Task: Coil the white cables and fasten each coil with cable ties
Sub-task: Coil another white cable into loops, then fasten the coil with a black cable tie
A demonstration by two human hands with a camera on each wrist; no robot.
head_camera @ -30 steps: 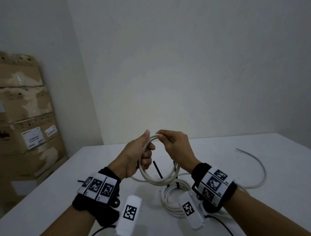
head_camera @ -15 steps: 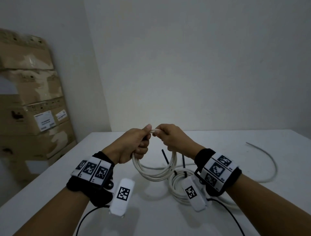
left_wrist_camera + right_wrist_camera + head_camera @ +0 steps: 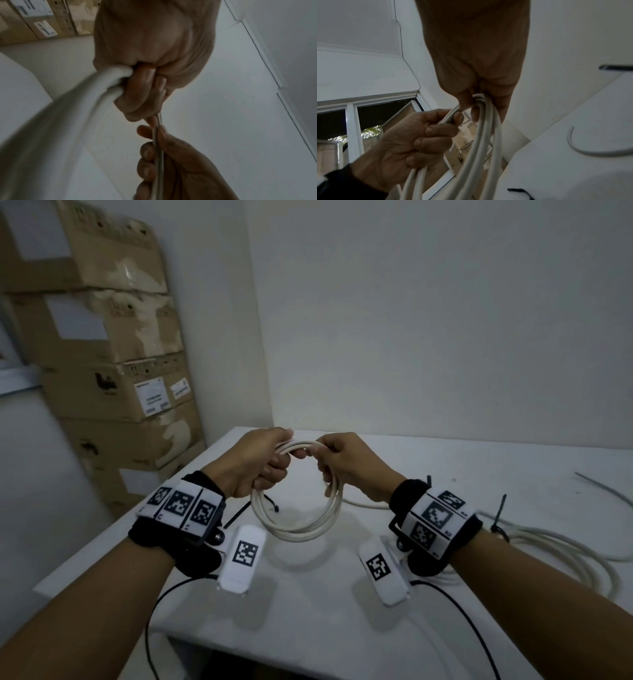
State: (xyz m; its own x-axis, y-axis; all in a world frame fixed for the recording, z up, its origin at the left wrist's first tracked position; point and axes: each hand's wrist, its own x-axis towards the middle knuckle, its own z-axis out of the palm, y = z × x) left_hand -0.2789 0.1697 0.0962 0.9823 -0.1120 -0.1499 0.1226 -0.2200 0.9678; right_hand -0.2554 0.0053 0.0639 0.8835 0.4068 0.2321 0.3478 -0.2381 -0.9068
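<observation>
A: Grip? Coil position?
B: Left hand [image 3: 255, 462] and right hand [image 3: 346, 463] each clamp their fingers round the top of the coiled white round cable [image 3: 298, 529]; the loop hangs below both fists, above the white table [image 3: 445, 474], equally near

A: Legible text?
B: Brown cardboard boxes' [image 3: 113, 371] labels too small to read
</observation>
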